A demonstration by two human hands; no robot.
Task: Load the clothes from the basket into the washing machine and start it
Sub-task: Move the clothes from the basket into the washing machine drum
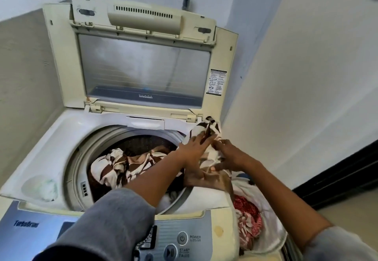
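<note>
Both hands work on a patterned cloth (207,126), white with brown marks. It is heaped on the right rim of the washing machine (51,138), not yet inside it. The bundle's long axis runs from the back right corner, close to the hinge of the raised lid (143,66), forward along the rim toward the person. The left hand (194,148) lies on top of it with fingers fairly straight and pointing away; whether the thumb holds anything underneath is hidden. The right hand (230,156) has its fingers curled into the nearer folds and grips them. The drum (131,144), already holding similar patterned clothes (114,166), opens to the left of both hands. The left arm already reaches across it, so that hand is the nearer one. The likely next move is a sideways drag leftward and down over the rim. More red-and-white clothes (248,217) wait low on the right, and the start button (170,252) sits on the front panel, so loading looks unfinished.
</note>
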